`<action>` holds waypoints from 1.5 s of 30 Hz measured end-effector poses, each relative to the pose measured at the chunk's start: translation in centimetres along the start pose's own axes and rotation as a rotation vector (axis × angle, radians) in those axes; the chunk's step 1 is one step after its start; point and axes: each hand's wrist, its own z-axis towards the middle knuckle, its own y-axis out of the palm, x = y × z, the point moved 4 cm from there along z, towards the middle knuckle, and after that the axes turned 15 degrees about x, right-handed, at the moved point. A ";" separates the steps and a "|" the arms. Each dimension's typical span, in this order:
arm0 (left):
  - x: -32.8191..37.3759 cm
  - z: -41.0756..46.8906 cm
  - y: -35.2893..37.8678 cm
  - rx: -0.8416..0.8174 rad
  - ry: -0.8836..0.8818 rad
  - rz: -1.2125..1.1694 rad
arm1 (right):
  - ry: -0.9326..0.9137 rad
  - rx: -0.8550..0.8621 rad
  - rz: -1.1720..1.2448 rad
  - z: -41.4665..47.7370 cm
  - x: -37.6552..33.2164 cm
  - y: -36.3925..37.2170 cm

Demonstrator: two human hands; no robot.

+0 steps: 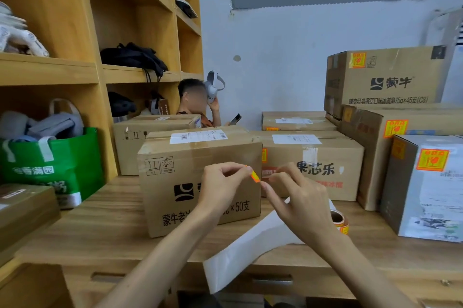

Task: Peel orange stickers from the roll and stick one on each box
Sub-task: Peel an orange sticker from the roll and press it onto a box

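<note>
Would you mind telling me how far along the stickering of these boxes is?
Done: the top right box, the brown box below it, the white box and the middle box show orange stickers. In hand: the left hand and right hand pinch a peeled sticker before the front box. Left: that box and the left rear box show none.

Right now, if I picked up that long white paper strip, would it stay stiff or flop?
Probably flop: the white paper strip bends down over the table edge. It looks thin, so likely very light. It seems to lead from the roll, so pulling might drag that along.
</note>
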 end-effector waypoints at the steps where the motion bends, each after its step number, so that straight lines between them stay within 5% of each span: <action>1: 0.0 0.2 -0.3 0.004 -0.003 -0.007 | 0.028 0.005 0.042 -0.1 0.1 0.1; 4: 0.1 0.6 -1.3 -0.028 0.000 -0.035 | 0.179 0.024 0.148 -0.2 0.3 0.2; 10: 0.3 0.8 -2.8 -0.127 0.044 -0.074 | 0.984 -0.169 0.647 0.1 0.8 2.2; 13: 0.4 0.9 -3.8 -0.149 0.069 -0.060 | 1.091 -0.257 0.814 0.5 0.2 2.6; 23: 0.5 2.8 -10.4 -0.032 0.219 0.136 | 0.922 -0.309 0.869 2.7 -4.2 6.4; 32: -0.2 5.2 -17.7 0.235 0.420 0.422 | 0.378 -0.223 0.572 5.2 -10.9 12.1; 45: -2.4 7.6 -19.1 0.235 0.386 0.472 | 0.342 -0.208 0.538 3.9 -12.1 17.4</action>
